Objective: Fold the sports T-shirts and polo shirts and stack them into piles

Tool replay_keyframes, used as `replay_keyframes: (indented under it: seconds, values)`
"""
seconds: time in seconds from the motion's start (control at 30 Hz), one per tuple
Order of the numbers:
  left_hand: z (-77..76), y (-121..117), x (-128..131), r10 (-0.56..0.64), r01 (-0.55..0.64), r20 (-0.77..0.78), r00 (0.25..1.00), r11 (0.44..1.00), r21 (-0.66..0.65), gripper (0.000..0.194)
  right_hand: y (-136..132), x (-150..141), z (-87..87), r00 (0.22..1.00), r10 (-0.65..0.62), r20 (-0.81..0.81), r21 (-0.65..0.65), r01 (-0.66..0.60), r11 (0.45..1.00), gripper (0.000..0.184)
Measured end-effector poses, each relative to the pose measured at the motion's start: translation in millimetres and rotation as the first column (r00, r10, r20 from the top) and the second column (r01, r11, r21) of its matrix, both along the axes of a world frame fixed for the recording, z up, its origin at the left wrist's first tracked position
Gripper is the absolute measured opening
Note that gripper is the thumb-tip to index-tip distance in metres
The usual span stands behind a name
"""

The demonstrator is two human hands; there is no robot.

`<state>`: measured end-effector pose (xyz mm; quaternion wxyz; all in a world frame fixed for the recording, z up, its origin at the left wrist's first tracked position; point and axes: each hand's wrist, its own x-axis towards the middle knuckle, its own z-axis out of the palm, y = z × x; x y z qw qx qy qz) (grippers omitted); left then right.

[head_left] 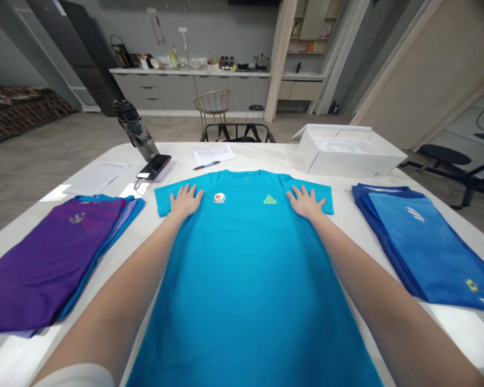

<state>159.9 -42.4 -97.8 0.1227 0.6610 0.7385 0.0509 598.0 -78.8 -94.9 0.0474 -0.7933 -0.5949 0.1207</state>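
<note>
Head view: I'm pressing my left hand (185,201) and right hand (305,202) flat near the collar of a turquoise T-shirt (242,279) laid out on the bench (258,158), well apart, neither one gripping. I'm judging that the next move calls for pinching cloth. The shirt's hem is running off the frame, so I'm not seeing it

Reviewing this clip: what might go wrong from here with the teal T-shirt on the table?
Pressing down, the left hand and right hand might drag the teal T-shirt and crease it. Its sleeve lies near the smartphone, which a sweep could knock, possibly toppling the water bottle beside it.
</note>
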Motion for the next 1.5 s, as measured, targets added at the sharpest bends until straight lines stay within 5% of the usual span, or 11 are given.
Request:
replay_keyframes:
  seconds: [0.2,0.3,0.37,0.43,0.57,0.83,0.93,1.03,1.23,1.5]
  values:
    - [-4.3,1.4,0.7,0.132,-0.135,-0.076,0.988,0.990,-0.027,0.089,17.0,7.6,-6.7,0.980,-0.197,0.034,-0.016,0.198,0.980,0.094]
    - [2.0,15.2,21.6,-0.014,0.017,-0.092,0.996,0.999,0.030,0.083,38.7,-6.7,-4.5,0.998,-0.013,0.066,0.064,0.009,0.998,0.087]
    - [4.9,28.4,38.4,-0.174,0.181,-0.092,0.980,0.981,0.072,0.074,54.0,-20.4,-4.2,0.976,0.207,0.071,0.098,-0.213,0.972,0.079]
    - [5.7,43.1,53.4,-0.268,0.272,-0.074,0.961,0.961,0.044,0.068,68.1,-33.2,-5.7,0.956,0.288,0.045,0.062,-0.291,0.955,0.076]
    - [0.6,68.2,70.4,-0.262,0.260,-0.026,0.965,0.964,-0.054,0.068,89.9,-46.5,-11.3,0.976,0.216,0.020,-0.034,-0.216,0.976,0.078]
    - [-7.5,88.6,82.4,-0.126,0.126,-0.036,0.991,0.992,-0.007,0.073,114.8,-48.0,-10.7,0.986,0.166,0.023,-0.025,-0.166,0.986,0.092]
    - [-5.8,88.5,102.7,-0.166,0.173,-0.072,0.983,0.980,0.097,0.070,117.5,-62.6,-10.2,0.984,0.174,0.048,0.023,-0.176,0.984,0.092]
    - [-8.9,86.9,129.1,-0.262,0.276,-0.089,0.961,0.934,0.226,0.068,117.4,-85.8,-14.8,0.948,0.304,0.097,0.102,-0.314,0.944,0.087]
    - [-19.6,102.0,153.0,-0.290,0.288,0.015,0.957,0.955,0.078,0.074,132.0,-106.0,-20.5,0.951,0.299,0.082,0.041,-0.303,0.952,0.087]
    - [-19.9,104.3,151.5,-0.288,0.288,-0.011,0.958,0.954,0.089,0.083,141.2,-105.2,-17.7,0.963,0.253,0.091,0.046,-0.258,0.965,0.082]
